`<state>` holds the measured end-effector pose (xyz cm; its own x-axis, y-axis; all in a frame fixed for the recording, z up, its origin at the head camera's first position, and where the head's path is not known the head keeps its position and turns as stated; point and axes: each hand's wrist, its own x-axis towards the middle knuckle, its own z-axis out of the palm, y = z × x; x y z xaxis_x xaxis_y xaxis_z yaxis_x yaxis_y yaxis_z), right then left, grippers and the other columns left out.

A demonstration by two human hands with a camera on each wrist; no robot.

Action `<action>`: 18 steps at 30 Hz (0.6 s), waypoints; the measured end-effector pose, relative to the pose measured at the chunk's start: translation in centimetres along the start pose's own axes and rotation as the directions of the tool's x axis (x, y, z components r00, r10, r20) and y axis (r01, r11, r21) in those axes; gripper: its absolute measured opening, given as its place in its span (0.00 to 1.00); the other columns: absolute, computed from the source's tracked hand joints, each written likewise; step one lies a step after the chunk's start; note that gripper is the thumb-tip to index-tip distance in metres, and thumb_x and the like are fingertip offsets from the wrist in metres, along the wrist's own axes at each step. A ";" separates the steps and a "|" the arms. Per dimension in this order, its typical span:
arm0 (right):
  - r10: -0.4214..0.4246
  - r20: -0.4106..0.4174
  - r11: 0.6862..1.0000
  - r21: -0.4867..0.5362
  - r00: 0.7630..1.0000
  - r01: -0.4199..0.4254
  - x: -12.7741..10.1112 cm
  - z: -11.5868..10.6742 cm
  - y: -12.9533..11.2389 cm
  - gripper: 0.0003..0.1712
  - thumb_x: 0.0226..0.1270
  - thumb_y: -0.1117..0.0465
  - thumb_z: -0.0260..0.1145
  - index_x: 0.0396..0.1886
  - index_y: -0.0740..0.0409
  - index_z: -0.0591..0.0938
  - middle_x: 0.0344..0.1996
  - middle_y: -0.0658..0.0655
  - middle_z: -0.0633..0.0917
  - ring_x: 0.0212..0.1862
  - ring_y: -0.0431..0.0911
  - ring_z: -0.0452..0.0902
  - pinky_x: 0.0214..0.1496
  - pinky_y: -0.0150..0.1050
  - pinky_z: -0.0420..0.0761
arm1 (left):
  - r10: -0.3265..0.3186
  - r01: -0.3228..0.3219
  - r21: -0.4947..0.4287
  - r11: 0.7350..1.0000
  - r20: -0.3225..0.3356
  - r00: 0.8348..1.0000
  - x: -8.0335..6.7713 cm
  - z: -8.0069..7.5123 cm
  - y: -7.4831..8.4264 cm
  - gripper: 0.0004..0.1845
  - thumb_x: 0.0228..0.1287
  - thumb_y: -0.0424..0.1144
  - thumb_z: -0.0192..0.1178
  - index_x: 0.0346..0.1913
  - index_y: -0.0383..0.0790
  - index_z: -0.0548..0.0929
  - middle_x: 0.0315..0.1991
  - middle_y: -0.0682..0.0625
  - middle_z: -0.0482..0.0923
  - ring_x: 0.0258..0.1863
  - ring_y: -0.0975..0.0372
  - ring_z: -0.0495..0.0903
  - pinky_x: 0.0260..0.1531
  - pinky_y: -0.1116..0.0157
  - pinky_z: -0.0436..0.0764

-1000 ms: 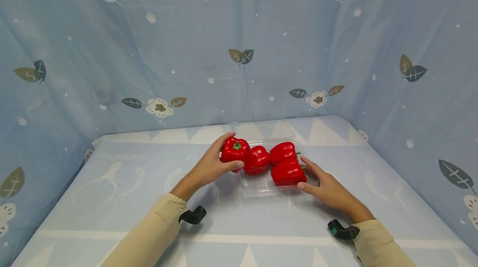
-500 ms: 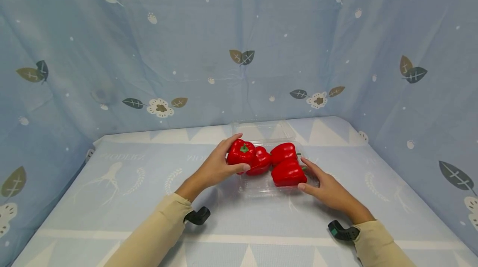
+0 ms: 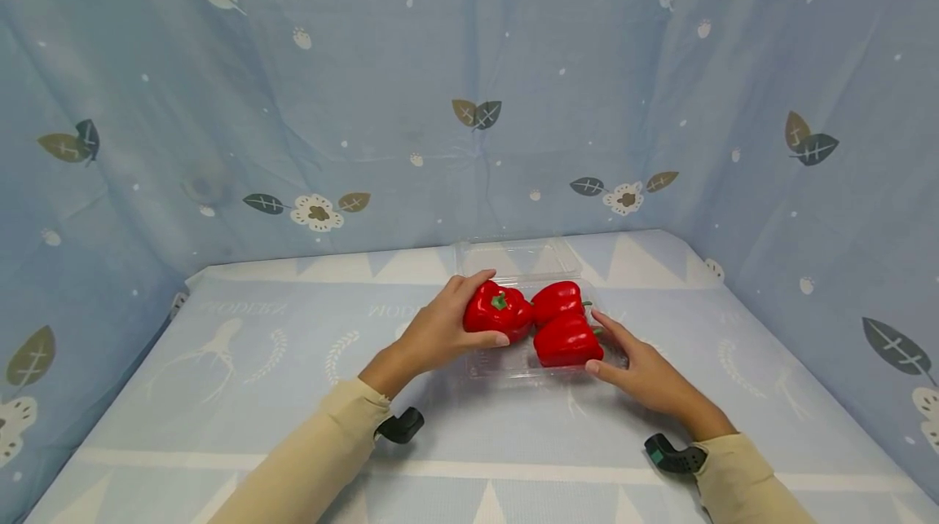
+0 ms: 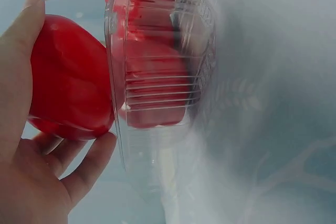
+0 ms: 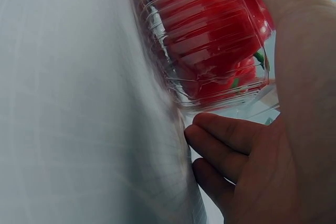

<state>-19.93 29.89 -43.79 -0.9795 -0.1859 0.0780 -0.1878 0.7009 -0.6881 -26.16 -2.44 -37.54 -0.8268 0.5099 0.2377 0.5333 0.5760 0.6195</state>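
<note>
My left hand [image 3: 443, 330] grips a red bell pepper [image 3: 484, 310] with its green stem facing me, thumb at the front and fingers behind. In the left wrist view this pepper [image 4: 71, 80] is at the rim of a clear plastic clamshell box [image 4: 163, 72]. Inside the box [image 3: 506, 359] lie another pepper [image 3: 522, 319], partly hidden by the held one, and two more on the right, a rear pepper [image 3: 555, 301] and a front pepper [image 3: 568, 341]. At the box's right end rests my right hand [image 3: 640, 371], fingers extended beside its corner.
The box's clear lid [image 3: 522, 257] is folded back toward the far edge of the patterned tabletop [image 3: 279, 394]. A blue printed curtain [image 3: 381, 100] rises behind and on both sides. Black bands [image 3: 399, 426] sit on both wrists.
My left hand has carried its bell pepper rightward and slightly down, over the left part of the box, covering more of the pepper beside it. The right hand stays in place.
</note>
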 end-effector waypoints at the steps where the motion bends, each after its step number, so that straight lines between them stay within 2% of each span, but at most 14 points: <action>1: -0.001 -0.001 1.000 0.000 1.000 0.001 0.0 0.0 0.0 0.50 0.57 0.35 0.64 0.75 0.42 0.53 0.67 0.61 0.68 0.66 0.59 0.64 0.59 0.67 0.65 | 0.008 -0.008 0.008 1.000 0.003 1.000 0.0 0.0 0.0 0.51 0.43 0.67 0.68 0.72 0.66 0.56 0.52 0.56 0.67 0.53 0.60 0.73 0.43 0.60 0.82; 4: -0.007 -0.003 1.000 -0.002 1.000 0.007 0.0 0.0 0.0 0.50 0.58 0.36 0.64 0.75 0.42 0.53 0.67 0.61 0.68 0.66 0.58 0.65 0.59 0.67 0.65 | 0.030 -0.031 0.030 0.999 0.020 0.999 -0.1 0.0 0.2 0.51 0.44 0.66 0.69 0.72 0.67 0.55 0.52 0.56 0.67 0.52 0.61 0.73 0.43 0.61 0.81; 7: -0.017 -0.008 1.000 -0.001 1.000 0.017 0.0 -0.1 0.1 0.50 0.58 0.36 0.64 0.75 0.42 0.54 0.66 0.60 0.70 0.66 0.58 0.66 0.60 0.67 0.64 | 0.080 -0.083 0.090 0.992 0.037 0.996 -0.1 0.1 0.4 0.52 0.43 0.65 0.69 0.72 0.70 0.53 0.52 0.57 0.67 0.51 0.63 0.73 0.42 0.64 0.81; 12: -0.026 -0.009 1.000 0.003 1.000 0.026 -0.1 -0.1 0.1 0.49 0.59 0.37 0.64 0.75 0.42 0.54 0.65 0.60 0.70 0.65 0.58 0.66 0.60 0.68 0.63 | 0.169 -0.175 0.227 0.958 0.044 0.985 -0.1 0.3 0.9 0.54 0.43 0.66 0.69 0.73 0.70 0.51 0.51 0.55 0.68 0.47 0.64 0.73 0.39 0.66 0.81; 15: -0.027 -0.010 1.000 0.012 1.000 0.027 -0.1 -0.1 0.2 0.49 0.59 0.37 0.65 0.75 0.42 0.54 0.66 0.60 0.70 0.66 0.58 0.65 0.60 0.68 0.62 | 0.184 -0.188 0.271 0.944 0.040 0.982 0.0 0.5 1.0 0.54 0.42 0.67 0.69 0.73 0.70 0.51 0.50 0.55 0.68 0.46 0.65 0.72 0.37 0.67 0.80; 18: -0.032 -0.012 0.999 0.018 0.999 0.032 -0.1 -0.1 0.2 0.49 0.59 0.38 0.65 0.75 0.42 0.54 0.65 0.60 0.70 0.66 0.58 0.65 0.60 0.68 0.62 | 0.180 -0.184 0.270 0.945 0.042 0.983 0.0 0.6 1.0 0.53 0.43 0.66 0.69 0.73 0.70 0.52 0.50 0.55 0.68 0.45 0.64 0.72 0.36 0.67 0.80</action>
<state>-19.89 30.05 -43.87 -0.9738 -0.2001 0.1082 -0.2177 0.6819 -0.6983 -25.55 -1.49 -37.43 -0.7093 0.6312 0.3137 0.7046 0.6231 0.3395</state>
